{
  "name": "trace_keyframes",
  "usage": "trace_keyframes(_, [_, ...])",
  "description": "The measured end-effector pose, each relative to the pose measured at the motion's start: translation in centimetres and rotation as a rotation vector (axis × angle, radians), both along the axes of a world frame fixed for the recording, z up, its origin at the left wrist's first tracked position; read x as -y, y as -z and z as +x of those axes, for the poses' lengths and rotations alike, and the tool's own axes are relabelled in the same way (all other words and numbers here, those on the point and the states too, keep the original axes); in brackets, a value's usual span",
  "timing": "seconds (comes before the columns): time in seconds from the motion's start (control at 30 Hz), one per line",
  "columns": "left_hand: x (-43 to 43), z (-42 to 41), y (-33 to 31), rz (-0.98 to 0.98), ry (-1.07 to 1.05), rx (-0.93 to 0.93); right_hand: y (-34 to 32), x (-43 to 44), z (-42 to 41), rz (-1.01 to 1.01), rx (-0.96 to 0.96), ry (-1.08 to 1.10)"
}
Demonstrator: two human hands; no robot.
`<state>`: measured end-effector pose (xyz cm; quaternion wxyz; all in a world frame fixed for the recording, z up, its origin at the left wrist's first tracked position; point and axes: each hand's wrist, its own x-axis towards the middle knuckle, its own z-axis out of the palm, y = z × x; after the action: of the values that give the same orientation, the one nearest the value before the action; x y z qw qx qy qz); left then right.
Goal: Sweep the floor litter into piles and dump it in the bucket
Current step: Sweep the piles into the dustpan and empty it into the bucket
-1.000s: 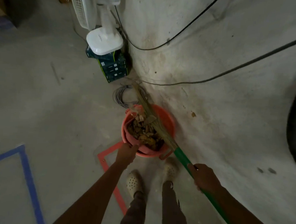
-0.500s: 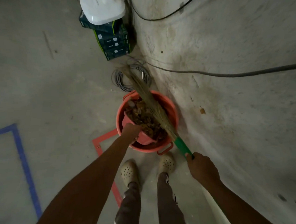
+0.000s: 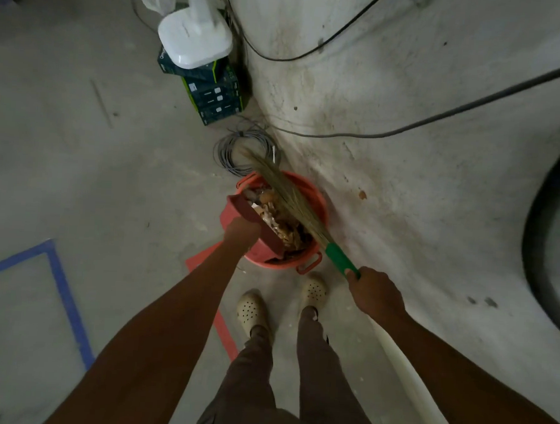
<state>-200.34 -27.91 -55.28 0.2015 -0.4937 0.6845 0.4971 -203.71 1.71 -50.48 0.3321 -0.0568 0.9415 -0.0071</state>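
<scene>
An orange bucket (image 3: pixel 318 197) stands on the concrete floor beside the wall, just ahead of my feet. My left hand (image 3: pixel 241 232) grips a red dustpan (image 3: pixel 239 211) tilted over the bucket's left rim. Brown litter (image 3: pixel 278 223) lies in the pan and the bucket. My right hand (image 3: pixel 373 293) holds the green-and-white handle of a straw broom (image 3: pixel 292 199). Its bristles lie across the bucket's mouth over the litter.
A coil of grey cable (image 3: pixel 240 148) lies just past the bucket. Behind it a white fan base (image 3: pixel 195 42) sits on stacked dark boxes (image 3: pixel 214 99). Black cables (image 3: pixel 439 118) run along the wall. Red tape (image 3: pixel 204 259) and blue tape (image 3: pixel 63 293) mark the floor.
The dustpan has lifted and tipped further up over the bucket's left rim. My view has tilted back up, so the fan base sits lower in the frame.
</scene>
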Motion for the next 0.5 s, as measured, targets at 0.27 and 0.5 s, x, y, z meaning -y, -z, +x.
trace_keyframes(0.27, [-1.0,5.5,-5.0,-0.123,0.147,-0.029,-3.8,-0.1,5.2,-0.157,0.012,0.110])
trace_keyframes(0.5, [-4.5,13.7,-9.2,-0.185,-0.127,-0.258,-7.9,-1.6,9.5,-0.401,-0.082,0.150])
